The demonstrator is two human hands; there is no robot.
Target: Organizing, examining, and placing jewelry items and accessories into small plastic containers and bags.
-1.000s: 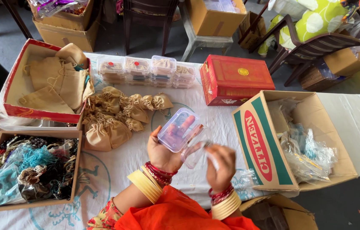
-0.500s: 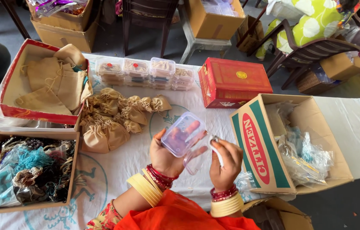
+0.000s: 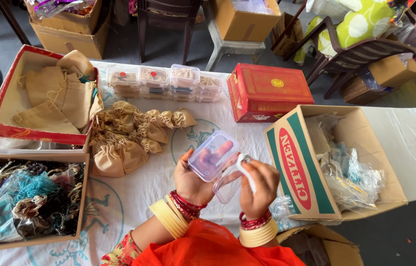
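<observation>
Holding a small clear plastic box (image 3: 213,155) tilted above the counter (image 3: 134,192), the left hand (image 3: 192,182) has its fingers curled up behind the box and shows through the plastic. The box's hinged lid (image 3: 228,184) hangs open below it, between the two hands. The right hand (image 3: 261,183) is closed around a thin white strip (image 3: 247,172), pinched at the top near the box's edge; what the strip is made of is hard to tell from here. Both wrists wear red and cream bangles above an orange sleeve.

Just beyond the hands, a heap of tan drawstring pouches (image 3: 129,135) lies on the white printed cloth covering the counter. Behind the pouches, a row of stacked clear boxes (image 3: 166,81) with small items inside runs along the far edge. To the right of that row sits a closed red box (image 3: 269,91). An open cardboard carton (image 3: 336,162) stands to the right of the hands, holding crumpled clear plastic bags. To the left, an open red-rimmed box (image 3: 45,98) holds flat tan pouches, and nearer the person a shallow cardboard tray (image 3: 28,202) is full of tangled beaded jewellery and teal thread. Chairs and more cardboard cartons stand on the floor past the counter.
</observation>
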